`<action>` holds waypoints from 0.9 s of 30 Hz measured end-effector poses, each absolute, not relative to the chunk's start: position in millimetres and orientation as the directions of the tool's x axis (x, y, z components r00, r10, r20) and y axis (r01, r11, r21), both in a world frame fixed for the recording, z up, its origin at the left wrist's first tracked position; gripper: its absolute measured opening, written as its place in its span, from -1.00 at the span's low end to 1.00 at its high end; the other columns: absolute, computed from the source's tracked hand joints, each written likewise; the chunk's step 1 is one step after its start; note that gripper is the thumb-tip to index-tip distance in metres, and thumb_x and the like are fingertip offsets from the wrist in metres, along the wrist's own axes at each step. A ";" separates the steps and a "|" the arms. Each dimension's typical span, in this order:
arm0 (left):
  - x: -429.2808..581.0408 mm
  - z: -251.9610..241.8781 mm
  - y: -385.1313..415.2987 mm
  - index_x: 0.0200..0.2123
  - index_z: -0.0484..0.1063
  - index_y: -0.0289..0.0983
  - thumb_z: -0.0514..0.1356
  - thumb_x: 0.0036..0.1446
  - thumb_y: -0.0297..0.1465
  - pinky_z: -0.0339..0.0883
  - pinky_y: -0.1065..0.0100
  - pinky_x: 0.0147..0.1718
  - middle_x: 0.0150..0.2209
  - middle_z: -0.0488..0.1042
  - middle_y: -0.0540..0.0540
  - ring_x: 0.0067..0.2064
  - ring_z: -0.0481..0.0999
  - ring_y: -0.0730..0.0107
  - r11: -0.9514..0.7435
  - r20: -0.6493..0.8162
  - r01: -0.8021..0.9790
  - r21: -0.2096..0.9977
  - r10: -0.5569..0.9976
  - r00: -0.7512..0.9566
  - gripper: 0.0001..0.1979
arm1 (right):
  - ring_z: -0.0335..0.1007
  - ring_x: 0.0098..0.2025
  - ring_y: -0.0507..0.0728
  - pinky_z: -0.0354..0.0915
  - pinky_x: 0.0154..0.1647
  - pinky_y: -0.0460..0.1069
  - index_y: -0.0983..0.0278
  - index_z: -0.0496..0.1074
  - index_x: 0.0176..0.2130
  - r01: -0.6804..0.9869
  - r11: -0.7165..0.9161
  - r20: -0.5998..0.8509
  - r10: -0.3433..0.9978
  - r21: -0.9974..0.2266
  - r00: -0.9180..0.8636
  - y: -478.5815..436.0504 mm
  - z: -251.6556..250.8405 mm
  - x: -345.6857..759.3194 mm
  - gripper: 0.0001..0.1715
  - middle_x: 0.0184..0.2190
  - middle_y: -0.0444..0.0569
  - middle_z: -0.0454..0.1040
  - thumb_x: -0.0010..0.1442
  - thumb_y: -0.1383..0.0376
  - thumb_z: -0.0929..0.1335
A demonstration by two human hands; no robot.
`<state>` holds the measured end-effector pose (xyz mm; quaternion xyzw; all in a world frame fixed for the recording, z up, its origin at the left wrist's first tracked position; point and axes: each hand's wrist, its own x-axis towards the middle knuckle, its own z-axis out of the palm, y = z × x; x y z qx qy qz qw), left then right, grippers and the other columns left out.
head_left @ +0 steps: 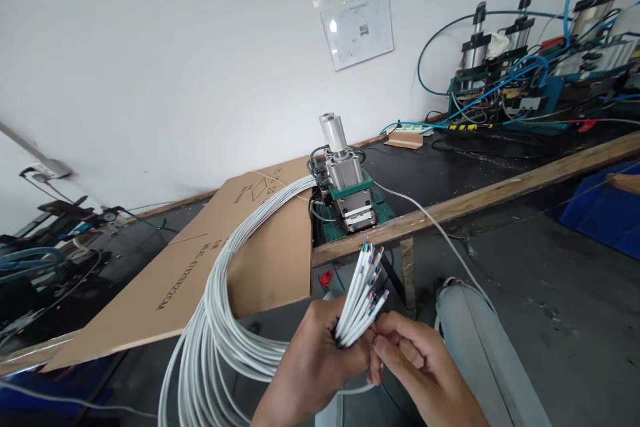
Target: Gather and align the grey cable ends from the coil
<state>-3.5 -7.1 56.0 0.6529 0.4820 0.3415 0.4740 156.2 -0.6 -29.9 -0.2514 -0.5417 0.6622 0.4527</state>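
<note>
Beside the machine (pixel 344 170), cables (pixel 218 280) cross cardboard (pixel 183 263)

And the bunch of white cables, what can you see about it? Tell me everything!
The bunch of white cables looks plastic-coated, with tiny coloured wires showing at the fanned ends. The left hand grips it, ends pointing up; the right hand is at its lower right side. A coil, seemingly the same cables, loops over the cardboard.

The wall (pixel 150 47) is bright; glare spots the posted sheet (pixel 359 40); the floor (pixel 565 280) dimmer; edges stretched.
</note>
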 end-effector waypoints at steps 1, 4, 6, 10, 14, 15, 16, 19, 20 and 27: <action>-3.2 56.0 -6.9 -0.49 0.38 -0.24 0.15 0.06 -0.60 0.27 0.52 -0.45 -0.58 0.50 0.10 -0.51 0.47 0.49 -0.096 -0.009 0.331 0.939 0.953 0.302 -0.82 | 0.43 -0.35 0.12 0.31 -0.25 -0.02 0.21 0.44 -0.34 -0.303 0.004 0.153 0.870 -0.953 -0.470 -1.2 -28.9 158.5 -0.54 -0.45 -0.11 0.44 0.43 -0.06 0.33; -0.2 56.1 -6.5 -0.53 0.35 -0.25 0.17 0.02 -0.58 0.17 0.52 -0.49 -0.59 0.41 0.12 -0.52 0.31 0.54 -0.121 0.007 0.390 0.913 0.960 0.280 -0.85 | 0.46 -0.37 0.14 0.30 -0.30 -0.03 0.19 0.44 -0.39 -0.191 0.109 0.181 0.892 -0.976 -0.415 -4.1 -23.7 163.0 -0.51 -0.46 -0.07 0.47 0.42 -0.06 0.32; 2.0 56.3 -6.3 -0.54 0.32 -0.25 0.20 -0.02 -0.56 0.12 0.51 -0.50 -0.57 0.37 0.13 -0.50 0.22 0.55 -0.123 0.014 0.389 0.913 0.962 0.272 -0.85 | 0.46 -0.37 0.16 0.30 -0.30 -0.03 0.18 0.45 -0.44 -0.092 0.202 0.221 0.914 -0.975 -0.339 -5.7 -20.7 163.7 -0.50 -0.47 -0.05 0.47 0.42 -0.05 0.32; 3.3 56.9 -4.8 -0.53 0.36 -0.26 0.20 0.00 -0.53 0.14 0.50 -0.47 -0.56 0.38 0.12 -0.49 0.25 0.53 -0.100 0.014 0.355 0.929 0.972 0.235 -0.88 | 0.44 -0.38 0.13 0.32 -0.31 -0.03 0.19 0.46 -0.40 -0.121 0.181 0.211 0.920 -0.976 -0.331 -3.8 -25.7 158.3 -0.53 -0.46 -0.06 0.48 0.44 -0.02 0.32; 0.0 55.3 -2.7 -0.49 0.37 -0.25 0.21 0.12 -0.45 0.27 0.46 -0.41 -0.60 0.45 0.07 -0.50 0.41 0.45 -0.060 -0.007 0.312 0.948 0.978 0.210 -0.86 | 0.44 -0.44 0.09 0.32 -0.35 -0.05 0.23 0.48 -0.38 -0.416 0.060 0.203 0.930 -0.907 -0.307 -0.5 -37.8 142.4 -0.54 -0.51 -0.09 0.48 0.40 -0.03 0.38; -1.3 54.3 -2.6 -0.48 0.36 -0.24 0.22 0.13 -0.43 0.29 0.45 -0.41 -0.60 0.43 0.07 -0.51 0.41 0.45 -0.041 -0.019 0.290 0.956 0.979 0.201 -0.85 | 0.45 -0.44 0.08 0.32 -0.34 -0.06 0.23 0.49 -0.39 -0.470 0.035 0.188 0.941 -0.882 -0.282 -0.6 -39.6 137.8 -0.54 -0.51 -0.09 0.49 0.38 -0.03 0.41; -2.6 52.8 -2.7 -0.48 0.36 -0.25 0.23 0.15 -0.40 0.31 0.44 -0.41 -0.60 0.42 0.06 -0.51 0.41 0.44 -0.019 -0.034 0.265 0.964 0.980 0.195 -0.83 | 0.44 -0.45 0.08 0.33 -0.35 -0.06 0.23 0.50 -0.41 -0.514 0.013 0.169 0.952 -0.858 -0.257 -1.0 -40.7 133.6 -0.54 -0.53 -0.10 0.49 0.35 -0.04 0.43; -6.4 44.9 -3.7 -0.45 0.40 -0.27 0.26 0.22 -0.29 0.33 0.43 -0.44 -0.59 0.42 0.03 -0.53 0.40 0.44 0.054 -0.087 0.188 0.981 0.982 0.167 -0.76 | 0.43 -0.47 0.07 0.34 -0.34 -0.06 0.22 0.52 -0.44 -0.588 -0.036 0.122 0.967 -0.808 -0.226 -2.9 -40.5 125.1 -0.51 -0.54 -0.11 0.48 0.29 -0.09 0.47; -7.5 41.0 -3.8 -0.44 0.41 -0.28 0.28 0.23 -0.26 0.34 0.43 -0.44 -0.59 0.43 0.02 -0.53 0.40 0.45 0.068 -0.093 0.165 0.984 0.983 0.155 -0.74 | 0.42 -0.48 0.07 0.34 -0.35 -0.06 0.21 0.52 -0.45 -0.591 -0.033 0.129 0.965 -0.806 -0.229 -3.2 -39.7 123.9 -0.50 -0.55 -0.10 0.48 0.28 -0.10 0.48; -6.2 28.6 -4.1 -0.46 0.41 -0.29 0.32 0.18 -0.25 0.27 0.45 -0.52 -0.63 0.40 0.05 -0.60 0.35 0.50 0.062 -0.075 0.127 0.990 0.992 0.098 -0.73 | 0.31 -0.52 0.06 0.34 -0.38 -0.05 0.20 0.54 -0.49 -0.626 -0.106 0.027 0.979 -0.772 -0.200 -7.0 -30.9 120.2 -0.49 -0.58 -0.12 0.43 0.16 -0.14 0.54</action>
